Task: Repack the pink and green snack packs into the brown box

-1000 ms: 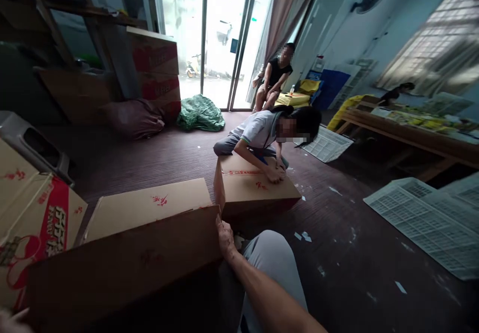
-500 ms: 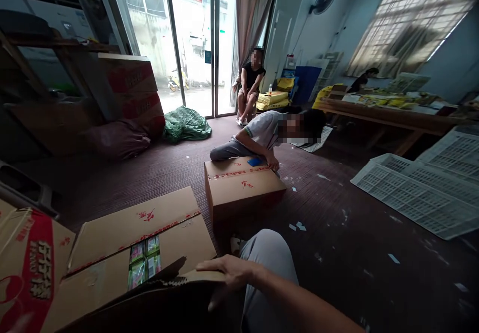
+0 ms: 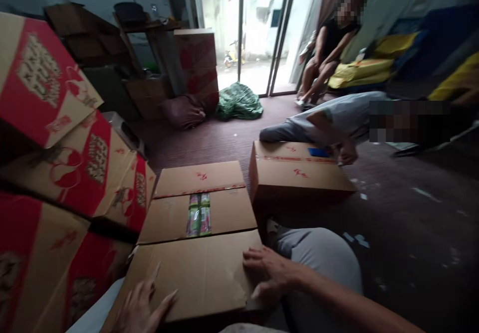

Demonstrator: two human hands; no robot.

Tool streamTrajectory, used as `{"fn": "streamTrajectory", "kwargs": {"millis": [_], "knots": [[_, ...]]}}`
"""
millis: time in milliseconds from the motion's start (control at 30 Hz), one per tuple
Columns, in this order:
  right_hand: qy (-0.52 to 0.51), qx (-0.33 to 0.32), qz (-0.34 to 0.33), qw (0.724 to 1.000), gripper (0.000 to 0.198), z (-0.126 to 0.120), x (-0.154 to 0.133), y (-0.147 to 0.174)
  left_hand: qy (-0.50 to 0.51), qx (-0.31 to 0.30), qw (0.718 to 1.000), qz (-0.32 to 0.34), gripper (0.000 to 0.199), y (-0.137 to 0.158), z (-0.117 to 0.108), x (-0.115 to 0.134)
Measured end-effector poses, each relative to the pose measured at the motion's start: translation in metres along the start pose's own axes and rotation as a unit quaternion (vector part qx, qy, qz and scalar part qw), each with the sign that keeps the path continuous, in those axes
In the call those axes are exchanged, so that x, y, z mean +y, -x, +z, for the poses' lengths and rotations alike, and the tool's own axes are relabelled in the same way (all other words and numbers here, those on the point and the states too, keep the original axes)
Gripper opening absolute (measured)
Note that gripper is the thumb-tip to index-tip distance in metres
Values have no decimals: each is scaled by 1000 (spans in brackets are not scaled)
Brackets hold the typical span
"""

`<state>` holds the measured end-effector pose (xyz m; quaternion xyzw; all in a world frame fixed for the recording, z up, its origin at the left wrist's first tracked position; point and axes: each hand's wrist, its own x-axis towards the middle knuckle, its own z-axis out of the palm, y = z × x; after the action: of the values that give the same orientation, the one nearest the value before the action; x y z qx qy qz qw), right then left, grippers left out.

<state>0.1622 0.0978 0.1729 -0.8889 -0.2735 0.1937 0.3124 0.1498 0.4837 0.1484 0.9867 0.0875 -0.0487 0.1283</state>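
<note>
In front of me stands a cardboard box [image 3: 179, 268], its near flap folded down over the top. My left hand [image 3: 144, 305] lies on the near left part of that flap, fingers spread. At the flap's right edge my right hand [image 3: 275, 275] rests with fingers stretched over the cardboard and the thumb lower, by the edge. Between the flaps a gap shows green and pink packets [image 3: 199, 216]. A strip of red-printed tape runs along the far flap's edge.
A co-worker's hand [image 3: 347, 151] touches a taped box [image 3: 299, 173], with a blue item [image 3: 319, 152] on top. Red-and-tan cartons [image 3: 90, 161] are stacked at my left. A green sack [image 3: 239, 101] lies by the glass door; a seated person [image 3: 331, 49] is near it. Paper scraps litter the floor.
The near flap, raised before under my right hand, now lies down over the box. My left hand has come into view on it. The view has turned left.
</note>
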Motion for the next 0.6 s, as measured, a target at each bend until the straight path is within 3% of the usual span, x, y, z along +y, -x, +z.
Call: {"fn": "streamTrajectory", "kwargs": {"millis": [100, 200, 267, 367, 467, 533, 600], "knots": [[132, -48, 46, 989, 104, 8, 9, -42, -43, 36, 998, 1, 86, -7, 11, 11], [223, -85, 32, 970, 125, 18, 16, -75, -65, 44, 993, 87, 89, -29, 39, 23], [270, -68, 12, 960, 130, 31, 23, -84, -66, 49, 987, 136, 90, -41, 63, 24], [335, 36, 0, 942, 114, 61, 40, -86, -73, 107, 974, 184, 94, -53, 96, 20], [374, 117, 35, 919, 92, 85, 53, -86, -72, 182, 963, 185, 94, -67, 106, 24], [361, 93, 30, 928, 95, 83, 56, -85, -61, 198, 956, 206, 83, -83, 100, 32], [316, 45, -4, 948, 102, 65, 51, -86, -53, 190, 948, 251, 69, -104, 90, 41]]}}
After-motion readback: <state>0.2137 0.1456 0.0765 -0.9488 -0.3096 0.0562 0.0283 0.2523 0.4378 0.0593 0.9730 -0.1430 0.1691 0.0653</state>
